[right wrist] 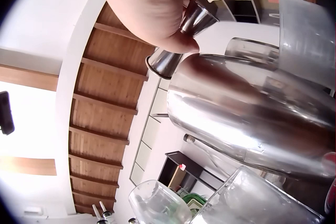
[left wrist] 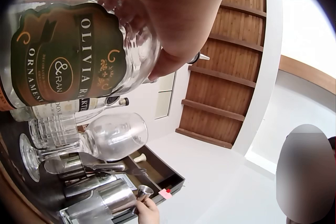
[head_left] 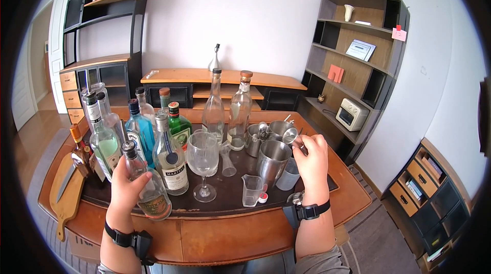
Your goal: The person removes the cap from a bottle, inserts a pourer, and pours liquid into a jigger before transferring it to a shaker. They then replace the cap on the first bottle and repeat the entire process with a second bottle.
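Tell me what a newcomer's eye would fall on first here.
Probably the glass bottles crowding the left of the brown table, with a bright blue bottle among them. Next, likely the large stemmed glass near the table's middle. Then the hands: the left hand grips a spouted bottle, while the right hand holds a metal jigger near the metal cups.

In the dark bookcase [head_left: 332, 12], a pale vase [head_left: 349, 12] stands above an orange object [head_left: 335, 74] — possibly a bookend — and a white toaster oven [head_left: 352, 114]. At the left of the table [head_left: 220, 238], a knife [head_left: 66, 183] lies on a wooden board [head_left: 68, 207].
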The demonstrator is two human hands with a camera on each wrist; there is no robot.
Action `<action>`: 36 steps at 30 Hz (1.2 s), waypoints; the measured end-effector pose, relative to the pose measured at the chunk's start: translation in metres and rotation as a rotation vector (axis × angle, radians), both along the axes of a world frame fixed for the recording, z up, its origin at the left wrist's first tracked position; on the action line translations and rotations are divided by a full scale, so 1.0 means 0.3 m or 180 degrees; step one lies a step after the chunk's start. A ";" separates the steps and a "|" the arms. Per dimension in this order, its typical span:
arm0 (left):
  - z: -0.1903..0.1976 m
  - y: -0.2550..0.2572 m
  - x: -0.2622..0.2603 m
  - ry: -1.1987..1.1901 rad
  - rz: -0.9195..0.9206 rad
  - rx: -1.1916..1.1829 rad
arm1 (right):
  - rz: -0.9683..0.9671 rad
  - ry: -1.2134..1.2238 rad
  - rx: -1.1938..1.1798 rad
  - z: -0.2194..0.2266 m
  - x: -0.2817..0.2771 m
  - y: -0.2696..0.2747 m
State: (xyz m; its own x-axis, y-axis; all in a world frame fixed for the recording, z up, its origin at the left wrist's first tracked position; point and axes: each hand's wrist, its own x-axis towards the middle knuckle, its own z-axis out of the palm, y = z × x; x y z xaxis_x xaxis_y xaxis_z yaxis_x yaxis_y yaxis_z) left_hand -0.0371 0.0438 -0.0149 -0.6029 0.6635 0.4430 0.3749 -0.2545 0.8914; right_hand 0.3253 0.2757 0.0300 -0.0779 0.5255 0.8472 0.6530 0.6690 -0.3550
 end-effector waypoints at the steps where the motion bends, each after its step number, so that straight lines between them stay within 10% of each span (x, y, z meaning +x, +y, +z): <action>1: 0.000 -0.001 0.000 -0.0014 -0.0010 -0.0009 | -0.0058 -0.0055 0.0067 -0.008 0.001 0.008; 36: 0.018 -0.005 0.012 -0.0064 -0.0016 -0.0078 | -0.0369 -0.0326 0.0932 -0.036 -0.047 0.012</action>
State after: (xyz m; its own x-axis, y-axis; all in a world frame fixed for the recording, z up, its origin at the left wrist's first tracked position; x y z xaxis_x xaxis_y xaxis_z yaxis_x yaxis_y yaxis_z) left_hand -0.0334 0.0423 -0.0096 -0.6083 0.6769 0.4144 0.3556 -0.2343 0.9048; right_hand 0.3111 0.2794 0.0193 -0.1245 0.2712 0.9544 0.7531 0.6521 -0.0871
